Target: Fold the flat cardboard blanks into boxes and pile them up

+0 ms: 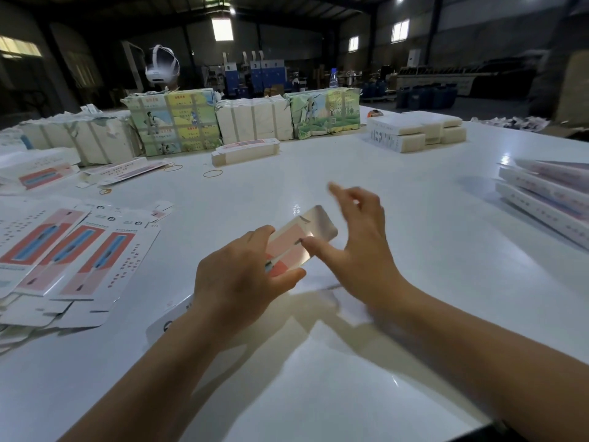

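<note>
left hand [242,275]: pink-and-white printed cardboard blank [299,242] is gripped, fingers curled round its near end, above the glossy white table [414,237] | right hand [357,237]: fingers spread loosely, thumb laid against the blank's edge | fanned flat pink-and-white blanks [79,260]: lying on table, far left

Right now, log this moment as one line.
left hand grips box | right hand open, thumb on box | flat blanks left

Pretty dim hall, daylight only from high windows [222,29]; glare on the glossy table [414,250]; right hand [360,247] motion-blurred. Edges bend, fisheye-style.
</note>
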Available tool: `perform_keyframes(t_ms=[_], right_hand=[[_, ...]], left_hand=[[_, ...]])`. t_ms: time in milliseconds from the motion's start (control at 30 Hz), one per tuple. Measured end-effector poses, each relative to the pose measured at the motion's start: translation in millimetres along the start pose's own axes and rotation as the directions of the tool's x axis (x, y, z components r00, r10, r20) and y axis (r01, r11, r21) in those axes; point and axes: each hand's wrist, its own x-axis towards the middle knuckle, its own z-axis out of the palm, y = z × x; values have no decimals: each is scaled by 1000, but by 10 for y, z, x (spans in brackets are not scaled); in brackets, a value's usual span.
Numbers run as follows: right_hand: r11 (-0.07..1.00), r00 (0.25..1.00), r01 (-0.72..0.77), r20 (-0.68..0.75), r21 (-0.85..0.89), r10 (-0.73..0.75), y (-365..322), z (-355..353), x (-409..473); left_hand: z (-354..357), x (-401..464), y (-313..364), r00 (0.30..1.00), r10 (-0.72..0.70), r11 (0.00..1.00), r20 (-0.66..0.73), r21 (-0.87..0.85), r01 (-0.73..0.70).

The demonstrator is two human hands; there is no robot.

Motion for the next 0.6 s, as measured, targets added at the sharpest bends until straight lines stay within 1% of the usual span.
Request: perform_keyframes(t_ms=[33,67,100,133,167,200,233,267,300,333,367,400,433,467,500,533,567,600], right_hand=[[984,992,-125,45,123,121,29,-8,28],[899,953,-298,152,320,262,15,-27,53],[715,885,-463,314,524,344,-13,-47,71],[489,810,-585,480,647,336,-18,-56,81],[345,769,-639,571,687,287,-19,-59,90],[345,773,-633,584,693,247,-13,-64,90],[407,808,-585,545,702,223,-17,-64,69],[510,859,-503,471,698,202,-32,-52,36],[639,907,-397,387,659,165,-52,-40,-4],[798,946,-268,306,539,110,-87,-30,-40],[934,971,-118,237,337,37,-113,-15,-75],[992,976,23,212,121,-49,-119,19,-108],[994,972,106,212,-9,-102,-118,49,-129],[991,969,131,215,-42,-119,-115,70,-140],[994,969,108,224,-13,-102,-112,83,-148],[996,971,40,233,80,-58,-123,78,-146],[972,964,-76,267,222,15,-141,61,-134],[900,944,-207,320,384,81,-152,49,-117]], left_hand=[[-7,-2,-1,1000,7,1000,0,-6,-7],[-10,-8,3,1000,20,1000,2,-12,-20],[-14,-18,10,999,38,999,9,-21,-37],[-16,-29,16,998,58,998,20,-34,-58],[-16,-40,20,997,77,996,30,-49,-75],[-16,-47,21,996,86,995,40,-63,-83],[-16,-49,18,995,86,994,45,-76,-82],[-14,-50,15,996,78,994,44,-85,-74],[-9,-43,19,997,68,994,36,-87,-65],[-1,-39,27,998,59,995,23,-77,-57],[13,-31,40,999,51,997,7,-57,-50],[27,-30,54,999,44,998,-12,-36,-44],[38,-26,67,999,38,999,-29,-20,-38],[50,-24,70,999,34,999,-40,-9,-34],[63,-21,64,998,34,999,-47,5,-34],[72,-19,50,998,39,999,-55,22,-38],[77,-16,31,997,46,998,-66,37,-43],[78,-13,14,995,55,998,-86,43,-51]])
